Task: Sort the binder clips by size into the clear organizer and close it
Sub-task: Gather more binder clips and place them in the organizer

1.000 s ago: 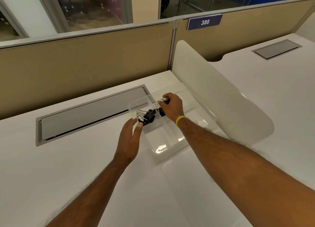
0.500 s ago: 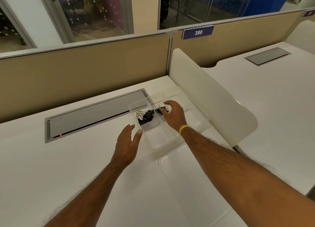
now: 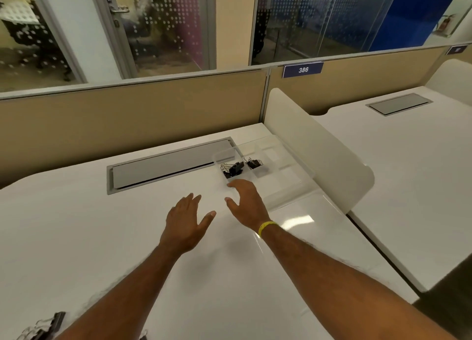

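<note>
The clear organizer (image 3: 286, 171) lies open on the white desk beside the side divider. Its left compartment holds a few larger black binder clips (image 3: 233, 168); the compartment to the right holds a smaller clip (image 3: 254, 163). The organizer's clear lid (image 3: 293, 219) lies flat on the desk nearer me. My right hand (image 3: 246, 203), with a yellow wristband, hovers empty over the organizer's near left corner, fingers relaxed. My left hand (image 3: 186, 221) hovers over the desk just left of it, fingers spread, holding nothing. More binder clips (image 3: 47, 325) lie at the desk's bottom left edge.
A grey cable hatch (image 3: 168, 166) is set into the desk behind my hands. A tan partition (image 3: 132, 115) runs along the back and a rounded white divider (image 3: 319, 145) stands on the right. A second desk lies beyond the divider.
My right hand let go of the small clip in the organizer and drew back toward me. My left hand pulled away from the larger clips. The view tilted up.
</note>
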`<move>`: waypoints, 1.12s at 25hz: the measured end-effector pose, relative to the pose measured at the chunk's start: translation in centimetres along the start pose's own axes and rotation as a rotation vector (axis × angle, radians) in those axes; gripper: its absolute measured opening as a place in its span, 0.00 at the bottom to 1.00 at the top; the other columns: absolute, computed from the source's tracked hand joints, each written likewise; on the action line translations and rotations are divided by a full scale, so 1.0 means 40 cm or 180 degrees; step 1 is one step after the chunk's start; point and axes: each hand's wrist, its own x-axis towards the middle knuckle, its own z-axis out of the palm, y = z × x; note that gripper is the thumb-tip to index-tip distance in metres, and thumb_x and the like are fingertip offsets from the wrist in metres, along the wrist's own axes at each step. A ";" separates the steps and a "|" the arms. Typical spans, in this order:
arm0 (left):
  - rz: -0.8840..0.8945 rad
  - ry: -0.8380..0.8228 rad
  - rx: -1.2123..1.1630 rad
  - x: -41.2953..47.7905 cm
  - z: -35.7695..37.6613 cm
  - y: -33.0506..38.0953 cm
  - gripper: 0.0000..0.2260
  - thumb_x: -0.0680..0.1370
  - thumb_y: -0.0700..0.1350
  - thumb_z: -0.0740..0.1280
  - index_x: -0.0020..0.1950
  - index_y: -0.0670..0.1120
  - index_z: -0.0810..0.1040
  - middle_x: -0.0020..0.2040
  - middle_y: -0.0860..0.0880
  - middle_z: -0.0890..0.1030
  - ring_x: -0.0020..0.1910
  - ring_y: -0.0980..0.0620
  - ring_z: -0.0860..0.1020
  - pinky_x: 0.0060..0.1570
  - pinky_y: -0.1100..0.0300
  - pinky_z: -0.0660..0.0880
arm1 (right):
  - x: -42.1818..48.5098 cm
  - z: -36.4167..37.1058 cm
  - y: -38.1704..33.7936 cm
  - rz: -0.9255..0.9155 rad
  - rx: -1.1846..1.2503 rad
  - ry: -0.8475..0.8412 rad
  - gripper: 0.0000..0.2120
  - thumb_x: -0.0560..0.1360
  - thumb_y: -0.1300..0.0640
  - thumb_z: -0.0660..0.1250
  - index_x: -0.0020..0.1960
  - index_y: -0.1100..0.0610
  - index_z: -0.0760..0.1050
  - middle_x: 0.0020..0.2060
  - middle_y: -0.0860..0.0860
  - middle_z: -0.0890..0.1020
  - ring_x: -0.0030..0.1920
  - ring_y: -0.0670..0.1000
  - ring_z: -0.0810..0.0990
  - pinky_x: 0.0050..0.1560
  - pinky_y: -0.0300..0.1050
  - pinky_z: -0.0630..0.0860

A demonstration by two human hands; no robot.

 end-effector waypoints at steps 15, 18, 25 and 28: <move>-0.0152 -0.0053 0.0864 -0.389 -0.119 -0.335 0.41 0.71 0.71 0.40 0.78 0.49 0.56 0.79 0.45 0.57 0.78 0.46 0.54 0.75 0.45 0.52 | -0.310 0.260 -0.298 -0.0272 -0.0185 -0.0770 0.21 0.74 0.54 0.69 0.65 0.55 0.72 0.64 0.51 0.75 0.67 0.51 0.69 0.69 0.44 0.63; -0.0251 -0.0059 0.0856 -0.450 -0.135 -0.400 0.42 0.71 0.71 0.40 0.78 0.48 0.56 0.79 0.45 0.57 0.78 0.46 0.54 0.75 0.45 0.51 | -0.358 0.310 -0.347 -0.0287 -0.0213 -0.0968 0.21 0.74 0.53 0.68 0.66 0.55 0.71 0.65 0.50 0.74 0.68 0.51 0.68 0.69 0.44 0.64; -0.0375 0.0052 0.0686 -0.553 -0.149 -0.507 0.42 0.70 0.71 0.40 0.78 0.49 0.58 0.78 0.46 0.58 0.77 0.47 0.55 0.75 0.46 0.51 | -0.451 0.386 -0.405 -0.0144 -0.0501 -0.1994 0.26 0.74 0.46 0.70 0.68 0.52 0.68 0.64 0.49 0.71 0.66 0.51 0.68 0.63 0.47 0.71; -0.0350 0.0060 0.0603 -0.576 -0.147 -0.534 0.41 0.71 0.70 0.41 0.77 0.49 0.58 0.78 0.46 0.59 0.77 0.47 0.55 0.75 0.46 0.52 | -0.485 0.406 -0.408 -0.0209 -0.0791 -0.2079 0.30 0.71 0.42 0.72 0.68 0.52 0.68 0.63 0.49 0.71 0.64 0.51 0.68 0.61 0.47 0.71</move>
